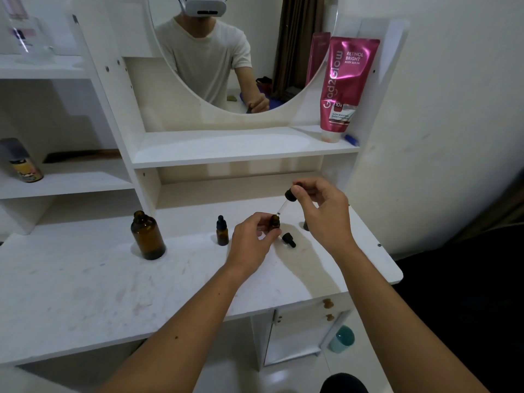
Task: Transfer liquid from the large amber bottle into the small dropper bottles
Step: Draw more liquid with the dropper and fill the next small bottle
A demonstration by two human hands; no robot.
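Note:
The large amber bottle (pixel 148 236) stands uncapped on the white tabletop (pixel 85 285) at the left. A small amber dropper bottle (pixel 222 231) with its black cap on stands to its right. My left hand (pixel 251 239) grips a second small amber bottle (pixel 274 222), which is open. My right hand (pixel 321 211) pinches a black-bulbed dropper (pixel 287 198), its glass tip right at that bottle's mouth. A loose black dropper cap (pixel 288 239) lies on the table beside my left hand. Another small dark item (pixel 306 225) is mostly hidden behind my right hand.
A pink serum tube (pixel 346 83) stands inverted on the shelf (pixel 226 148) under the round mirror (pixel 241 52). A spray can (pixel 21 161) sits on the left shelf. A teal-capped bottle (pixel 342 338) is on the floor at the right. The table's right edge is close to my right forearm.

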